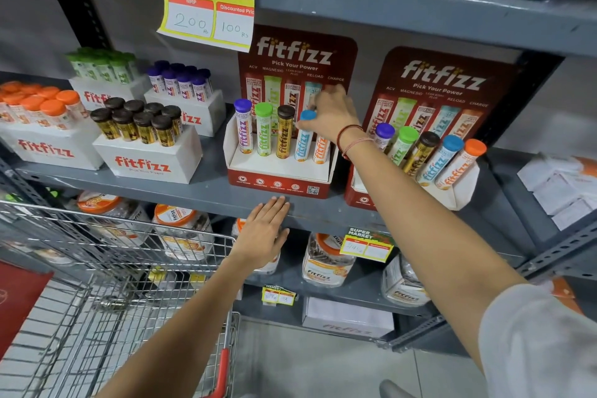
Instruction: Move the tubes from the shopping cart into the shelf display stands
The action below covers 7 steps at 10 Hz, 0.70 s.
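Right hand [329, 115] up at left display stand [277, 171], fingers pinched on cap of blue-capped tube [304, 139] standing upright in its slot (fourth along, between brown-capped tube [285, 132] and orange tube [320, 149]). Left hand [263, 233] flat and open, holding nothing, fingertips touching shelf edge [181, 192] just below stand. Right display stand [452, 191] with five tubes, leaning. Shopping cart [97, 268] at lower left; contents hard to make out.

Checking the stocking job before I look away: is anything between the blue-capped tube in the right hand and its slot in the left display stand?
Nothing visible blocks it. The right hand grips the blue-capped tube, already standing in the left display stand.
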Each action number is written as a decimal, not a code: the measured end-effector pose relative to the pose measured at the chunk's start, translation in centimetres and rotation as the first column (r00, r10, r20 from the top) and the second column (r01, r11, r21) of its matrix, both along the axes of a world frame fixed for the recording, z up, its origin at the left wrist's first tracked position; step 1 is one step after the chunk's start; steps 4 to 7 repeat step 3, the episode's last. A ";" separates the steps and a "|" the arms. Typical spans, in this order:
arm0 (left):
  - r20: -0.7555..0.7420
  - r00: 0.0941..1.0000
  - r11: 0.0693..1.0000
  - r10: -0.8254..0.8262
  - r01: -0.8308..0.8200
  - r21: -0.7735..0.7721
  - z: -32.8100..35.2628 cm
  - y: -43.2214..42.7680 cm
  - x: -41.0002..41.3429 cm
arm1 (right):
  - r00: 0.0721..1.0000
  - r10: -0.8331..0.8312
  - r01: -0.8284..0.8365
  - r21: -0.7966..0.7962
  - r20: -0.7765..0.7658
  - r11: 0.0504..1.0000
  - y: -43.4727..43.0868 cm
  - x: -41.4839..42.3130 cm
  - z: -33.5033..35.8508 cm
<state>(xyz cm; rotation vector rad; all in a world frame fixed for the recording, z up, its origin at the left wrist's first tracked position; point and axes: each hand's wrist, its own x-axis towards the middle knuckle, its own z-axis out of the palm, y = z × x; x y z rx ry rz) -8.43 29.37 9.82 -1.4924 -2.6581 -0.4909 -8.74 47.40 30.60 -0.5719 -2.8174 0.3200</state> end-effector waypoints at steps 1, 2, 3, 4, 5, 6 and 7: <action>0.037 0.999 1.000 0.008 -0.008 0.000 0.4 -0.1 0.0 | 1.000 0.022 -0.022 -0.008 -0.014 1.000 0.1 0.6 -0.6; 0.101 0.995 0.996 0.010 -0.019 0.084 1.2 0.0 -0.1 | 0.986 0.026 -0.030 -0.019 -0.165 0.999 0.5 1.8 -1.3; 0.134 0.989 0.989 0.062 -0.079 0.125 3.6 0.2 -0.3 | 0.942 -0.016 -0.002 -0.053 -0.336 0.999 0.8 3.9 -1.4; 0.134 0.989 0.989 0.062 -0.079 0.125 3.6 0.2 -0.3 | 0.942 -0.016 -0.002 -0.053 -0.336 0.999 0.8 3.9 -1.4; 0.134 0.989 0.989 0.062 -0.079 0.125 3.6 0.2 -0.3 | 0.942 -0.016 -0.002 -0.053 -0.336 0.999 0.8 3.9 -1.4; 0.134 0.989 0.989 0.062 -0.079 0.125 3.6 0.2 -0.3 | 0.942 -0.016 -0.002 -0.053 -0.336 0.999 0.8 3.9 -1.4; 0.134 0.989 0.989 0.062 -0.079 0.125 3.6 0.2 -0.3 | 0.942 -0.016 -0.002 -0.053 -0.336 0.999 0.8 3.9 -1.4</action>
